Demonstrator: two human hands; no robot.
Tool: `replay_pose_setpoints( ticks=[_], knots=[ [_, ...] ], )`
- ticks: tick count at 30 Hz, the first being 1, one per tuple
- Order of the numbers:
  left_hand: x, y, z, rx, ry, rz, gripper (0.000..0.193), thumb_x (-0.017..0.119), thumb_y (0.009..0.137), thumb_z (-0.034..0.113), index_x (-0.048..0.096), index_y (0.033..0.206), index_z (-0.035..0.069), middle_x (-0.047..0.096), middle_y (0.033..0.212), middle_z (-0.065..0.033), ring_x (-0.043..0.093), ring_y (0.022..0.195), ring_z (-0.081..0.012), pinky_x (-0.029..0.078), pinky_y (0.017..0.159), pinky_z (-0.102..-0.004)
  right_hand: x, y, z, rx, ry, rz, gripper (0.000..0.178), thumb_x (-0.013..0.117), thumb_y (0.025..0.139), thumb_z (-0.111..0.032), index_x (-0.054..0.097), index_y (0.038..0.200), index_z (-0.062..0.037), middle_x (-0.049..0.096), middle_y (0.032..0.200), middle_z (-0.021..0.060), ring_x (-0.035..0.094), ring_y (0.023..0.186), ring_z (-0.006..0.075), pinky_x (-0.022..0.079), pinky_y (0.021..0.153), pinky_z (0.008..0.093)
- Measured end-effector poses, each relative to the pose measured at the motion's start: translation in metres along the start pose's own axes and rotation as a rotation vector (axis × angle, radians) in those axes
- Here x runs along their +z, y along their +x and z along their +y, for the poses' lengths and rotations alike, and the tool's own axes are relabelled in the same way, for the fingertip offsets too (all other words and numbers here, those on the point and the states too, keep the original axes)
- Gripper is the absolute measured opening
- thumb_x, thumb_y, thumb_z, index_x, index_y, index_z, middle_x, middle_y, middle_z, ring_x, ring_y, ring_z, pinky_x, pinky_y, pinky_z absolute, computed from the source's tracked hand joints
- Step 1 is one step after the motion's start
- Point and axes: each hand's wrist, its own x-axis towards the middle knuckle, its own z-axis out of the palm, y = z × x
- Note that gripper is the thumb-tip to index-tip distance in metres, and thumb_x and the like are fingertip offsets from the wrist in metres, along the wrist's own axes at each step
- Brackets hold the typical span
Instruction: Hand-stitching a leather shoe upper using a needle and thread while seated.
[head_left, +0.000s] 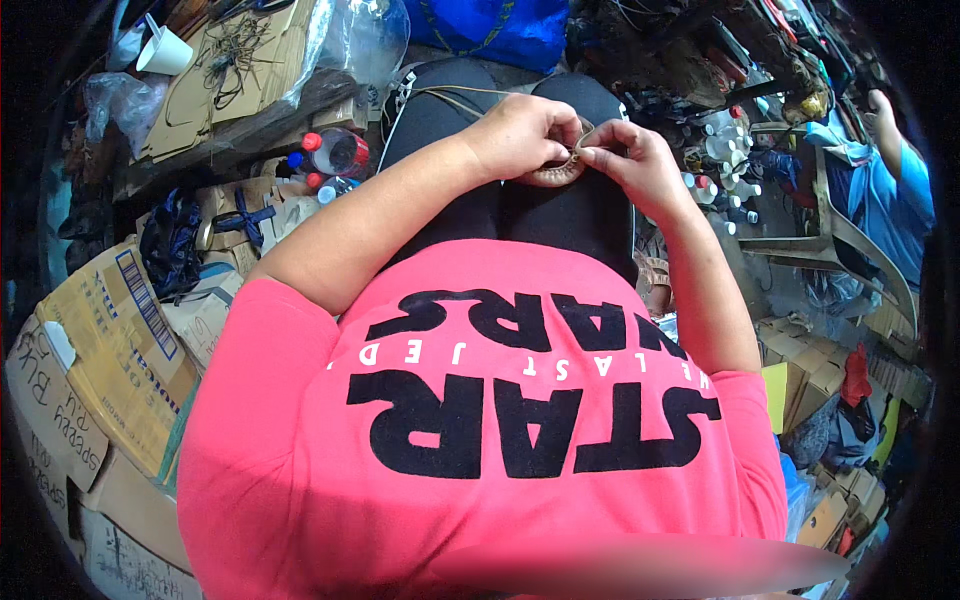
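Note:
Over my lap, between my dark-trousered thighs (450, 205), is a tan curved piece (555, 176) with a stitched or ridged edge. It looks like part of a leather shoe, but most of it is hidden by my hands. My left hand (515, 138) has its fingers curled in a pinch at the upper edge of the piece. My right hand (637, 165) pinches thumb and forefinger together at a thin tan lace (592, 137), close to the left fingertips. A length of pale lace (455, 92) trails across my left thigh.
To the left are red-capped and blue-capped bottles (340, 152), flattened cardboard (215, 85), a white cup (165, 52) and cardboard boxes (120, 340). A blue bag (500, 35) lies ahead. Small bottles (725, 145), a plastic chair (850, 245) and another person's blue sleeve (905, 200) are at right.

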Motion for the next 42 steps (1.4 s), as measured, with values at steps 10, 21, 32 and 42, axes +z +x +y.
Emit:
replay_pose_setpoints(
  ticks=[10, 21, 32, 42],
  knots=[
    [-0.033, -0.010, 0.006, 0.008, 0.428, -0.106, 0.009, 0.063, 0.077, 0.012, 0.063, 0.085, 0.007, 0.064, 0.081, -0.0119, 0.061, 0.082, -0.0272, 0.046, 0.073, -0.0363, -0.022, -0.003, 0.015, 0.158, 0.216, -0.028, 0.016, 0.072, 0.079, -0.015, 0.062, 0.082, -0.0040, 0.053, 0.077, -0.0043, 0.048, 0.072, 0.0058, 0.039, 0.064, 0.0206],
    [-0.018, 0.001, 0.008, 0.009, 0.420, -0.149, 0.015, 0.056, 0.085, 0.016, 0.061, 0.093, 0.004, 0.065, 0.085, -0.0158, 0.063, 0.081, -0.0314, 0.048, 0.071, -0.0382, -0.031, -0.050, 0.033, 0.243, 0.187, 0.011, 0.023, 0.067, 0.083, -0.011, 0.061, 0.104, -0.0055, 0.053, 0.100, 0.0005, 0.049, 0.086, 0.0063, 0.041, 0.075, 0.0201],
    [-0.013, 0.004, 0.005, 0.051, 0.393, -0.196, 0.017, 0.057, 0.086, 0.021, 0.059, 0.095, 0.006, 0.063, 0.085, -0.0174, 0.062, 0.082, -0.0338, 0.048, 0.071, -0.0395, -0.039, -0.065, 0.017, 0.101, -0.014, 0.106, 0.010, 0.069, 0.079, -0.010, 0.064, 0.079, -0.0014, 0.052, 0.083, -0.0002, 0.049, 0.076, 0.0081, 0.039, 0.067, 0.0218],
    [0.000, 0.008, 0.023, 0.031, 0.490, -0.137, 0.035, 0.061, 0.080, 0.041, 0.062, 0.074, 0.006, 0.063, 0.069, -0.0126, 0.063, 0.068, -0.0310, 0.048, 0.064, -0.0388, -0.048, -0.052, -0.019, -0.165, -0.114, 0.208, 0.010, 0.063, 0.080, -0.008, 0.057, 0.079, -0.0006, 0.054, 0.085, 0.0040, 0.051, 0.079, 0.0136, 0.040, 0.071, 0.0257]
  ],
)
